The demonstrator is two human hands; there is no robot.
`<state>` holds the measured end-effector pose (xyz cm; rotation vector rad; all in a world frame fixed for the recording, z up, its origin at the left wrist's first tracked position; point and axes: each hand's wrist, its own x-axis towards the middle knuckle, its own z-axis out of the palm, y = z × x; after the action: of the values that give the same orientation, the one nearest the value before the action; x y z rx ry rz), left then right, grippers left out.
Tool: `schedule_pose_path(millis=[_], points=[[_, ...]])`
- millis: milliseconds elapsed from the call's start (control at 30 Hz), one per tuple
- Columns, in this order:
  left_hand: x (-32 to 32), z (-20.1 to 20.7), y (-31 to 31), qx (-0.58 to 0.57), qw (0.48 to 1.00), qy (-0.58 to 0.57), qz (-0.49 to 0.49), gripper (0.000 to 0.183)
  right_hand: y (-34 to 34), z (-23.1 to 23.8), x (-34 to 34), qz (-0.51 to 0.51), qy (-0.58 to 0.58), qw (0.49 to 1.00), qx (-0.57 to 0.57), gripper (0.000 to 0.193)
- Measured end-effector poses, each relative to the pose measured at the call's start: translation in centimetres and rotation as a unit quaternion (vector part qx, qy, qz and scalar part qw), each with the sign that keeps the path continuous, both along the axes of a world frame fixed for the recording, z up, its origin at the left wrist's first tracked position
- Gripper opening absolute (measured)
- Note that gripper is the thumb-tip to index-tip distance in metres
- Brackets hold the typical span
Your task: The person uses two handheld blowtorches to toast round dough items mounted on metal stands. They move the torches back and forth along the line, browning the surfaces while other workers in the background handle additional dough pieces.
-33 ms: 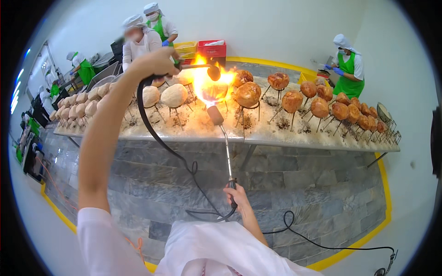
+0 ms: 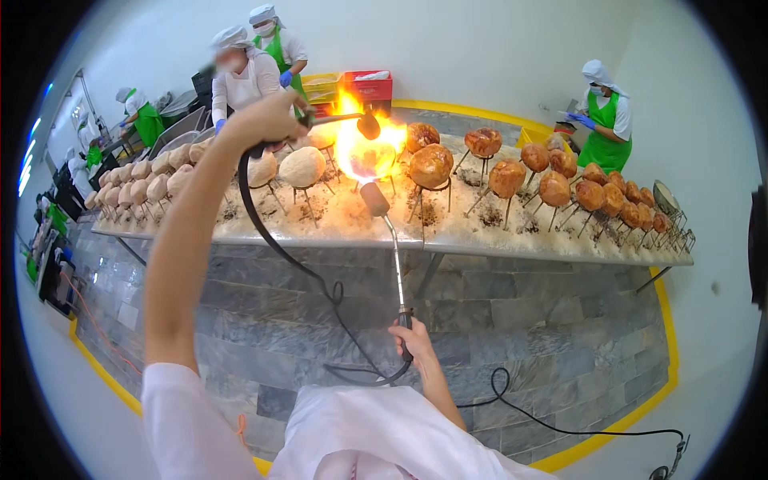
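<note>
My left hand (image 2: 270,120), raised at the upper left, is closed around the black handle of a gas torch (image 2: 340,118). Its burner head points right, into the flame. Low in the middle, my right hand (image 2: 411,339) grips a second gas torch (image 2: 397,268), tilted upward with its head just below the fire. Bright orange flame (image 2: 364,148) wraps one rounded lump on a wire stand and mostly hides it. To its left are pale, rough lumps (image 2: 302,166); to its right, shiny browned ones (image 2: 430,166), all on metal stands. I cannot tell what the lumps are.
A long metal table (image 2: 512,250) bears the stands. Black hoses (image 2: 276,238) hang from the torches, and one trails over the grey tiled floor (image 2: 512,308). Co-workers in green aprons stand behind, one person (image 2: 608,120) at right. Red and yellow crates (image 2: 368,85) sit behind the flame.
My left forearm has shifted slightly to the right, and its torch tilts a little differently. The flame's shape differs. My right hand and its torch look unmoved.
</note>
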<state>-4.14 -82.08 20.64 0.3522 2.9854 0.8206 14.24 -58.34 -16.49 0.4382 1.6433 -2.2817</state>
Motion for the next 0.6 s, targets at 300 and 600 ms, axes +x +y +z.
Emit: schedule_pose_path(millis=[300,600], points=[[10.7,-14.2,-6.6,0.300,0.944,0.038,0.132,0.048,4.6,12.8,-3.5,-0.011,0.064,0.914,0.402,0.037],[16.8,-22.0,-10.0,0.486,0.857,-0.055,0.162,0.046,5.5,19.9,-7.0,0.013,0.065,0.874,0.482,0.026]])
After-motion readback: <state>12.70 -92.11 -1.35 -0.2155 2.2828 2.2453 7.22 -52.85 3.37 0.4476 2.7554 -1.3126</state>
